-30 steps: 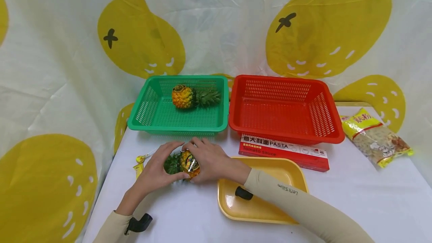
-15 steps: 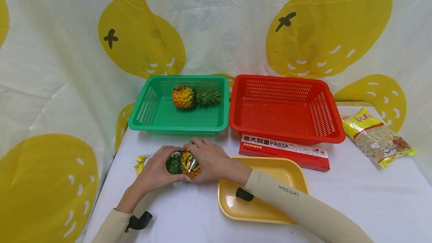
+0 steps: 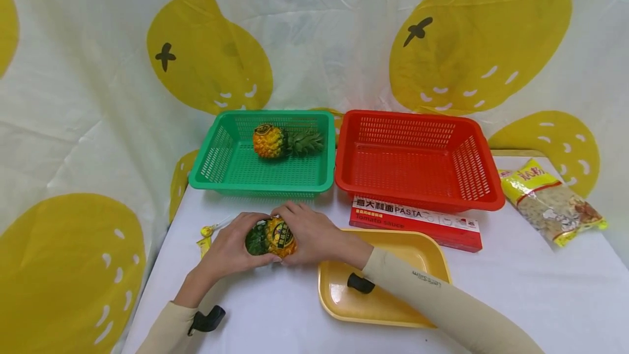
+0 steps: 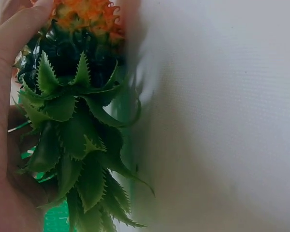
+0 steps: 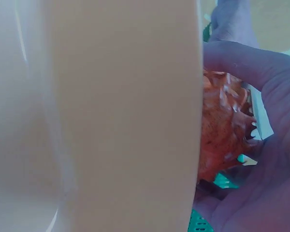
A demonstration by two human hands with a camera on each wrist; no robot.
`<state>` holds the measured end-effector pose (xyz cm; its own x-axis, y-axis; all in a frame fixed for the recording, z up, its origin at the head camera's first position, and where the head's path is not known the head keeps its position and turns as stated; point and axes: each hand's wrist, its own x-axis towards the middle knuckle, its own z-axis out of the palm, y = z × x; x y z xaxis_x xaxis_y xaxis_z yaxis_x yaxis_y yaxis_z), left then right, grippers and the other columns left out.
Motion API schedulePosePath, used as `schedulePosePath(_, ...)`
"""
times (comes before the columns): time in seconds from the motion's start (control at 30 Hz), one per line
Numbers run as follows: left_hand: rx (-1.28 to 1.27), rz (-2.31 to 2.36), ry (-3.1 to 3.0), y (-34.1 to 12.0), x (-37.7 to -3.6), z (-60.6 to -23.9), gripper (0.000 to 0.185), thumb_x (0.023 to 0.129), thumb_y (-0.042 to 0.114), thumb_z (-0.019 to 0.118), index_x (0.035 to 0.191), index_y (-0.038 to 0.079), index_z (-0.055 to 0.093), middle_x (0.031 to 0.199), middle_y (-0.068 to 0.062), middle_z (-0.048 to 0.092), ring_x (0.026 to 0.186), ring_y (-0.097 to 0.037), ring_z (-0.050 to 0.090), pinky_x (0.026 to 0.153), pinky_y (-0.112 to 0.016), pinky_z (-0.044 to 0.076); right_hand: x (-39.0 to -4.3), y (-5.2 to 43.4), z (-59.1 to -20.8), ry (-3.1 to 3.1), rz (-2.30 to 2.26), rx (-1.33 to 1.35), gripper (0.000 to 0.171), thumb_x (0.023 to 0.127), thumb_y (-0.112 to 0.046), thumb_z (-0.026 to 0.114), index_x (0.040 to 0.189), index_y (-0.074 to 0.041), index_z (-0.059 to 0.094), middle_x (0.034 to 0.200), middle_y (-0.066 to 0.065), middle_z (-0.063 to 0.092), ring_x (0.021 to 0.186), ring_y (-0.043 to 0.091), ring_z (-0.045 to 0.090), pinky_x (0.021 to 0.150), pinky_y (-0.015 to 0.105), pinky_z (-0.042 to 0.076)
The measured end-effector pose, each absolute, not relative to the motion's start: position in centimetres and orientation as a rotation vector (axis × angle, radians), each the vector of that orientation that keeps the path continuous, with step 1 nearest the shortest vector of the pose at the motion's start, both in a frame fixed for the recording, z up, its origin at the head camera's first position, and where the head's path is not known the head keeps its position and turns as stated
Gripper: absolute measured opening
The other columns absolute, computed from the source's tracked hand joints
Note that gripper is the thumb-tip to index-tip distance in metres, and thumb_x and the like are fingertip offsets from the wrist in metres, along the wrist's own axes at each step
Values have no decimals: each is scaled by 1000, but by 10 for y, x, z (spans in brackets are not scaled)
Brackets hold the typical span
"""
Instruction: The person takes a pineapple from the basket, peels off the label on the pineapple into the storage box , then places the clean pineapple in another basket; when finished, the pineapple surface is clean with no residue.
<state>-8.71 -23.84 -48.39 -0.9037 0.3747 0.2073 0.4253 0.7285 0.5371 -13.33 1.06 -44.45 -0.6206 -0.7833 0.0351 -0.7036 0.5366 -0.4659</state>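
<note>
Both hands are around a pineapple (image 3: 282, 237) lying on its side low over the white table, its dark oval label facing up. My left hand (image 3: 228, 247) curls round the leafy crown end; in the left wrist view the thumb lies along the fruit near the spiky green crown (image 4: 82, 140). From the other side, my right hand (image 3: 312, 236) grips the orange base (image 5: 222, 130), partly hidden by a yellow tray wall in the right wrist view. Behind the hands, a second pineapple (image 3: 269, 142) lies in the green basket (image 3: 260, 186).
A red basket (image 3: 415, 198) stands beside the green one. In front of it lies a red pasta box (image 3: 417, 224), then a yellow tray (image 3: 378, 316) under the right forearm. A food bag (image 3: 550, 204) is at the far right, a yellow-wrapped lollipop (image 3: 206, 231) left of the hands.
The held pineapple has turned a little in the hands, so its label shows more fully. Both hands stay around it. The head view has shifted slightly.
</note>
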Motion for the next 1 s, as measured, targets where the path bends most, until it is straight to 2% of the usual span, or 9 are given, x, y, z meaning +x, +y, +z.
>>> schedulePosePath(0.2,-667,-917,-2836,-238,-87,-482,89,72,72,87,141,23,61,134,4,61,122,-18,58,95,-49,54,-132,22,-439,2487,-795,-1233,98,77,-44,96,155,-13,44,149,2,48,126,18,50,94,41,55)
schedulePosePath(0.37,-690,-917,-2829,-237,-88,-482,89,72,72,88,141,21,61,135,4,61,124,-18,57,98,-49,53,-134,32,-428,2453,-884,-1201,97,82,-54,88,158,-14,42,152,3,48,124,16,52,96,41,53)
schedulePosePath(0.47,-692,-896,-2831,-237,-89,-481,89,73,71,88,141,20,61,136,2,62,125,-20,57,99,-51,52,-136,36,-424,2462,-963,-1189,85,89,-55,81,155,-12,47,148,4,52,124,18,55,100,40,52)
schedulePosePath(0.6,-677,-869,-2845,-237,-88,-481,89,73,72,87,142,21,61,137,1,61,127,-21,57,99,-52,52,-139,38,-423,2483,-1076,-1157,61,98,-46,75,145,-11,58,136,4,59,120,22,59,99,38,51)
schedulePosePath(0.7,-663,-866,-2854,-237,-87,-482,90,73,73,86,141,21,62,136,1,62,125,-21,58,98,-52,53,-139,37,-424,2507,-1113,-1142,50,99,-43,74,138,-13,64,127,2,60,115,23,61,94,36,53)
schedulePosePath(0.87,-652,-865,-2851,-237,-85,-483,90,73,74,85,142,21,62,135,2,62,124,-20,58,98,-52,53,-138,37,-426,2560,-1128,-1114,42,98,-42,76,129,-16,68,118,-1,60,108,22,62,86,33,53)
schedulePosePath(1.0,-663,-867,-2836,-237,-85,-483,89,74,73,86,142,21,62,135,3,62,124,-20,57,98,-51,53,-139,37,-426,2576,-1178,-1114,33,97,-37,79,120,-15,71,106,0,63,97,20,63,80,31,53)
